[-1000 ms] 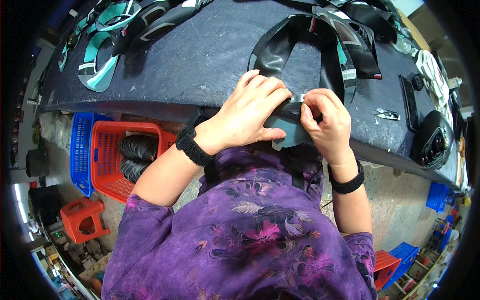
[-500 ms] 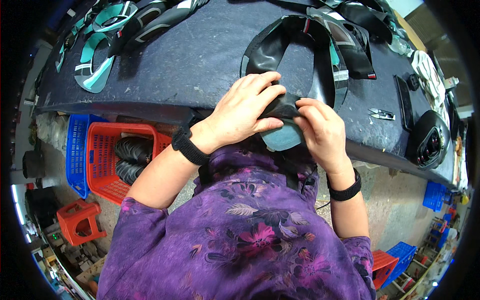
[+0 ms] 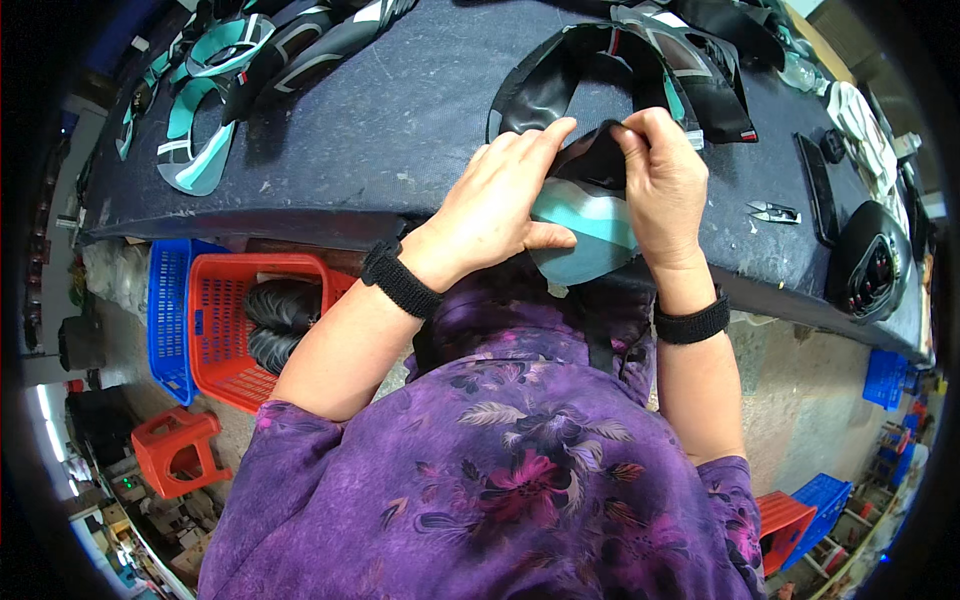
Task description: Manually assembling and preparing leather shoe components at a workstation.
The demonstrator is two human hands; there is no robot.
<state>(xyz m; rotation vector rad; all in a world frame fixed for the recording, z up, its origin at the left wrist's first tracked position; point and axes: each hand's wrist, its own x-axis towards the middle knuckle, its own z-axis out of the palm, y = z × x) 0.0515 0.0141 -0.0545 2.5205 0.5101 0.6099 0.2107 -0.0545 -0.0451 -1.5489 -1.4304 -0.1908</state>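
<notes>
A shoe upper (image 3: 588,245) in black, teal and grey lies at the table's near edge, its rounded grey-teal end hanging toward me and its black collar looping away. My left hand (image 3: 485,208) grips its left side, fingers on top and thumb over the teal part. In my right hand (image 3: 664,185), thumb and forefinger pinch the raised edge of the black lining (image 3: 598,158). Part of the upper is hidden beneath my hands. Just beyond it, to the right, lie more black and grey uppers (image 3: 715,95).
Other teal and black uppers (image 3: 195,150) lie at the table's far left. On the right are thread snips (image 3: 775,212), a flat black object (image 3: 818,190), a white cloth (image 3: 862,140) and a coiled black piece (image 3: 868,265). Below left stand a red basket (image 3: 225,335) and a red stool (image 3: 178,450).
My right hand has moved up and away from me, lifting the black lining's edge. More of the teal underside now shows. My left hand has shifted slightly to the right.
</notes>
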